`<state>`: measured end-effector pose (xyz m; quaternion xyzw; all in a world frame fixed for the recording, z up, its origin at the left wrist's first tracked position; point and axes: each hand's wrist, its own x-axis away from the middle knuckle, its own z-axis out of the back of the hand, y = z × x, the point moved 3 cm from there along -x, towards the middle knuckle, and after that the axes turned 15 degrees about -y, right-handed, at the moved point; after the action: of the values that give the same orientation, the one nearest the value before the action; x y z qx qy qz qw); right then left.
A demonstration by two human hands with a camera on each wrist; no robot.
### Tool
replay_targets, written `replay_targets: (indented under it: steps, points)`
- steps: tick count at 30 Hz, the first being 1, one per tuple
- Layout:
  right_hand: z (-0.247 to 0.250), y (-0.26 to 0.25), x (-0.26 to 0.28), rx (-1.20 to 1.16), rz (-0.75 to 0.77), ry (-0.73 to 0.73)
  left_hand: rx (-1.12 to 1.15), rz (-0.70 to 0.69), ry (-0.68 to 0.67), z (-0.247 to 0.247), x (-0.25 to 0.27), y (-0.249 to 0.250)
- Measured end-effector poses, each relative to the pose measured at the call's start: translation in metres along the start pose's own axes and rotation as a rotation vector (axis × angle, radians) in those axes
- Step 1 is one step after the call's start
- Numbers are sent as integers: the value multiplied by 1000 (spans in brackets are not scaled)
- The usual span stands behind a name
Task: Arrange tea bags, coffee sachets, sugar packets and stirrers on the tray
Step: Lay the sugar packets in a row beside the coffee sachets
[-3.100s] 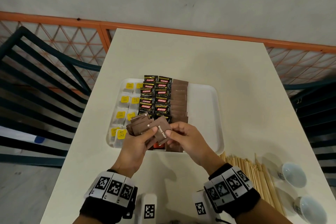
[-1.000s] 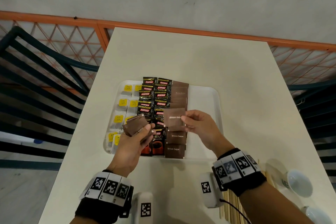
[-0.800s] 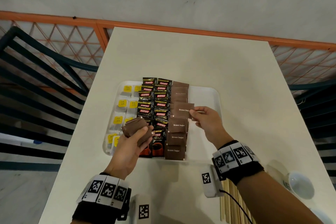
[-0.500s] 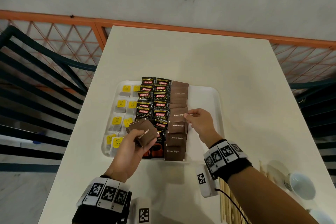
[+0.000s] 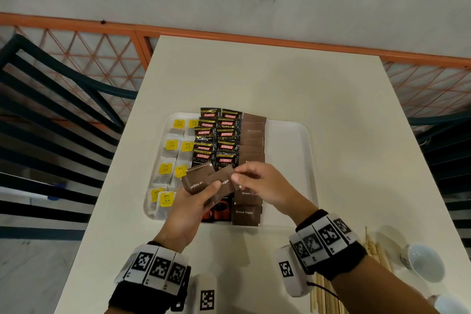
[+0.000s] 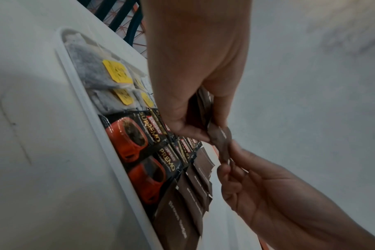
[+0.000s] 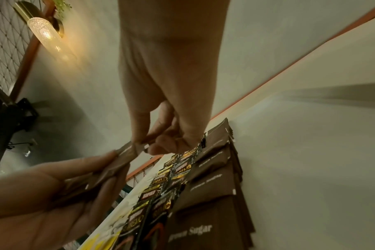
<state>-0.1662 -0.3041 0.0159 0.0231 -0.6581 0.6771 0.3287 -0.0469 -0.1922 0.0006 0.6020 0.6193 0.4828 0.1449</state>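
Over the white tray (image 5: 293,150), both hands' fingers (image 5: 238,178) pinch brown sugar packets (image 5: 204,181) (white lettering)

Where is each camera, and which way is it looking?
Head: worn on the head, looking down at the tray on the table; both hands and wristbands show.
Left wrist: on the left wrist, looking along the left hand at the sugar packets in its grip; the right hand shows too.
Right wrist: on the right wrist, looking along the right hand towards the wall; the left hand shows.
Shared: all three show both hands on the sugar packets above the coffee sachets.
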Motion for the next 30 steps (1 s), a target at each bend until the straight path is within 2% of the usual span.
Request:
replay_targets:
  steps: [3,11,17,19,24,30]
  points:
    - [2,2,-1,-47,9,-10,23,-4,35,5,-1,-3]
    - [7,9,-9,-163,7,-65,52,-35,25,4,-3,-1]
    - [51,18,-25,-280,-34,314,141,-23,20,10,-3,3]
    - [61,22,-31,-287,-66,391,182,-15,23,10,-3,3]
    - [66,31,-41,-287,-140,460,281,22,27,8,-2,2]
    - [64,35,-45,-157,-157,533,145,9,27,6,-5,3]
